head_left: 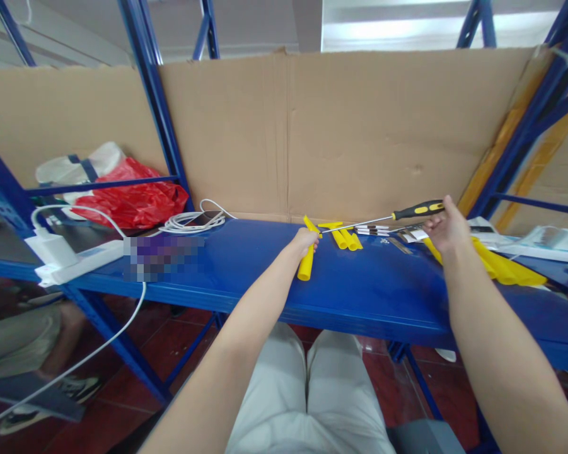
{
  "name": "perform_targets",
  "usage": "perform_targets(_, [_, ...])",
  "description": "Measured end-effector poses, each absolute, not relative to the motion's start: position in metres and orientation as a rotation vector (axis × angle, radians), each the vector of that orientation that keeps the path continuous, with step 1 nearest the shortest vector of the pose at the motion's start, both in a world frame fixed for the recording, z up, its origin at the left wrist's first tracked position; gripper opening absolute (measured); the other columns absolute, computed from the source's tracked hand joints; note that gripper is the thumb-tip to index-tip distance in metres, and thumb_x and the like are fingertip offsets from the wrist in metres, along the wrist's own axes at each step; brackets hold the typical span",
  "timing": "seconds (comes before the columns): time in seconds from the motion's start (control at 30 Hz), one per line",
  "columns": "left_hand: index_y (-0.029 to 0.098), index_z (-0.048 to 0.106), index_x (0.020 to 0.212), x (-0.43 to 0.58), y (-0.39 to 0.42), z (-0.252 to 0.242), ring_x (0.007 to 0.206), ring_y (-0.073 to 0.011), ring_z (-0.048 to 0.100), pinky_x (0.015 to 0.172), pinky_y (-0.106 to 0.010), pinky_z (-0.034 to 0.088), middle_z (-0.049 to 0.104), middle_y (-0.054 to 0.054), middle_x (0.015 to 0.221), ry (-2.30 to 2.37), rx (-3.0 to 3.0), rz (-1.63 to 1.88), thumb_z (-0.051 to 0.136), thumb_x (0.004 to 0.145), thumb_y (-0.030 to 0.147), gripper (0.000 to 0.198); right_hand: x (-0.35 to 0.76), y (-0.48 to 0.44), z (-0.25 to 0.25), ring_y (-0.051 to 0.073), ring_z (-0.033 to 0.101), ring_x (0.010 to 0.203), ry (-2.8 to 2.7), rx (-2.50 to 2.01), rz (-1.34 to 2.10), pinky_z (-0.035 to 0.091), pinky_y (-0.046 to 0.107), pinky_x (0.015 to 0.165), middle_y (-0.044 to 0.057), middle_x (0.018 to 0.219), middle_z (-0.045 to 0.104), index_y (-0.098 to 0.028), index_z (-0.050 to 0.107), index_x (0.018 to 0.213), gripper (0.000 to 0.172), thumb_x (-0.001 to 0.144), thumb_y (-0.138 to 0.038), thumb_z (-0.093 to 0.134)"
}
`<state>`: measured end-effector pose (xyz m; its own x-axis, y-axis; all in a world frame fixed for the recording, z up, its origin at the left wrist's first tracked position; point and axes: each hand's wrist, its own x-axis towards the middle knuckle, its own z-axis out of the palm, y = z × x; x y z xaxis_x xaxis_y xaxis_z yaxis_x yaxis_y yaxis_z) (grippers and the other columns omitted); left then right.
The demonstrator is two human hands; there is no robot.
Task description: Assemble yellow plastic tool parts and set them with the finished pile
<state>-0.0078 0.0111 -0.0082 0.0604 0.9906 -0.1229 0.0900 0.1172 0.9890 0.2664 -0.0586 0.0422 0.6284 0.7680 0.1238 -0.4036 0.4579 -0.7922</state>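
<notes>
My left hand [307, 239] is closed around a yellow tube [305, 267] over the blue shelf [260, 252]. My right hand [447, 228] grips the end of a screwdriver [418, 209] with a black and yellow handle. Its long metal shaft points left, and the tip reaches the tube beside my left fingers; whether it enters the tube I cannot tell. Just right of my left hand lie several more yellow tubes [345, 238]. Behind and below my right hand is a pile of larger yellow pieces [505, 265].
Small white and dark strips [373, 231] lie between my hands. To the left are a power strip [89, 260] with a charger, a coiled white cable [189, 222] and a red plastic bag [132, 195]. Cardboard [350, 132] walls the back; blue posts [158, 94] frame the sides.
</notes>
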Motion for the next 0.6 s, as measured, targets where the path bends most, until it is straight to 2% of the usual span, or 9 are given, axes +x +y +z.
perform_targets(0.13, [0.015, 0.052, 0.072, -0.008, 0.009, -0.0066, 0.039, -0.0068, 0.038, 0.045, -0.02, 0.031, 0.044, 0.005, 0.047, 1.292, 1.218, 1.022, 0.054, 0.082, -0.001, 0.02, 0.2609, -0.0648, 0.046, 0.007, 0.052, 0.047, -0.5, -0.84, 0.804, 0.037, 0.015, 0.042, -0.001, 0.059, 0.055, -0.016, 0.05, 0.073, 0.036, 0.103, -0.029, 0.036])
perform_targets(0.2, [0.016, 0.052, 0.071, -0.0081, 0.0073, -0.0057, 0.039, -0.0068, 0.038, 0.045, -0.02, 0.031, 0.044, 0.005, 0.047, 1.298, 1.227, 1.017, 0.052, 0.083, -0.002, 0.021, 0.2597, -0.0657, 0.0456, 0.007, 0.047, 0.045, -0.529, -0.841, 0.794, 0.035, 0.014, 0.041, -0.003, 0.057, 0.053, -0.017, 0.049, 0.072, 0.033, 0.102, -0.029, 0.042])
perform_targets(0.33, [0.015, 0.053, 0.072, -0.0079, 0.0051, -0.0047, 0.039, -0.0078, 0.038, 0.045, -0.021, 0.03, 0.042, 0.005, 0.046, 1.304, 1.241, 1.02, 0.049, 0.083, -0.002, 0.021, 0.2579, -0.0664, 0.0453, 0.006, 0.027, 0.037, -0.58, -0.836, 0.77, 0.024, 0.015, 0.035, -0.008, 0.048, 0.036, -0.019, 0.04, 0.066, 0.037, 0.097, -0.034, 0.055])
perform_targets(0.47, [0.015, 0.055, 0.076, -0.0078, 0.0053, -0.0045, 0.039, -0.0075, 0.039, 0.045, -0.02, 0.031, 0.042, 0.006, 0.045, 1.308, 1.248, 1.013, 0.05, 0.084, -0.002, 0.019, 0.2575, -0.0678, 0.0473, 0.007, 0.027, 0.036, -0.539, -0.851, 0.793, 0.022, 0.017, 0.033, -0.006, 0.046, 0.035, -0.021, 0.034, 0.061, 0.039, 0.1, -0.025, 0.04])
perform_targets(0.6, [0.014, 0.055, 0.077, -0.0079, 0.0063, -0.0046, 0.039, -0.0071, 0.039, 0.046, -0.02, 0.032, 0.043, 0.006, 0.046, 1.321, 1.252, 1.001, 0.05, 0.085, -0.001, 0.018, 0.2656, -0.0625, 0.0433, 0.008, 0.022, 0.033, -0.546, -0.822, 0.811, 0.02, 0.019, 0.032, -0.007, 0.039, 0.023, -0.022, 0.026, 0.059, 0.04, 0.097, -0.023, 0.039])
